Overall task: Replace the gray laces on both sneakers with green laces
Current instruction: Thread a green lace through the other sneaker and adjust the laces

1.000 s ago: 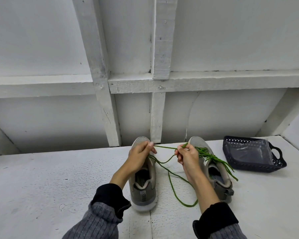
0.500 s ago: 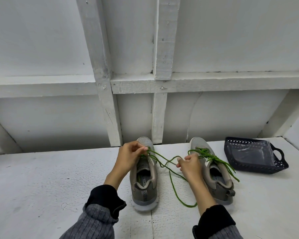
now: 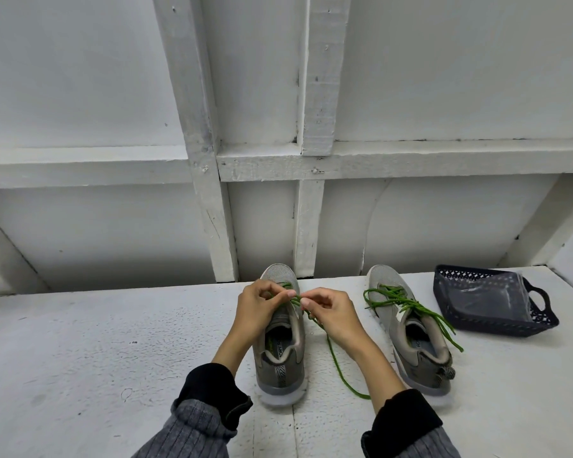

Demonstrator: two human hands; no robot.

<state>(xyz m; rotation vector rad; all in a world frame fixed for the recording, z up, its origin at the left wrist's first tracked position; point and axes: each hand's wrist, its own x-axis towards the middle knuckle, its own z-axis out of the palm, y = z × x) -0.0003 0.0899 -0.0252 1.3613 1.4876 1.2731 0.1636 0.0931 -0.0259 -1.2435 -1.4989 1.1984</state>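
1. My left hand [image 3: 257, 307]: over the forefoot of the left sneaker [image 3: 280, 338], fingers curled, thumb and forefinger pinching the green lace [image 3: 336, 361] at the upper eyelets. Grip pressed together on the lace.

2. My right hand [image 3: 333, 314]: just beside the left hand, fingertips nearly meeting it above the same shoe. Fingers curled, grip pinching the same green lace, which passes under the palm.

3. Left sneaker: gray, upright on the white tabletop [image 3: 80, 358], toe toward the wall, heel toward me. Only its toe end carries green lacing, as far as my hands let me see; the tongue and opening below my hands lie bare.

4. Green lace, loose part: runs from under my right hand down over the tabletop between the two shoes, curving toward my right wrist, where its end goes out of sight behind my forearm.

5. Right sneaker [image 3: 411, 338]: gray, upright, well apart from the left one on its right, angled slightly outward. Laced in green [image 3: 401, 300]; two loose ends trail over its right side, one reaching down beside the heel collar.

6. Basket [image 3: 510, 327]: dark, perforated plastic, handled, on the tabletop to the right of the right sneaker, apart from it. A clear plastic bag [image 3: 490, 299] lies inside; I cannot tell its contents.

7. Sleeves [image 3: 212, 401]: gray ribbed knit over black cuffs, both wrists.

8. Wall [image 3: 444, 77]: white painted boards and battens behind the tabletop.
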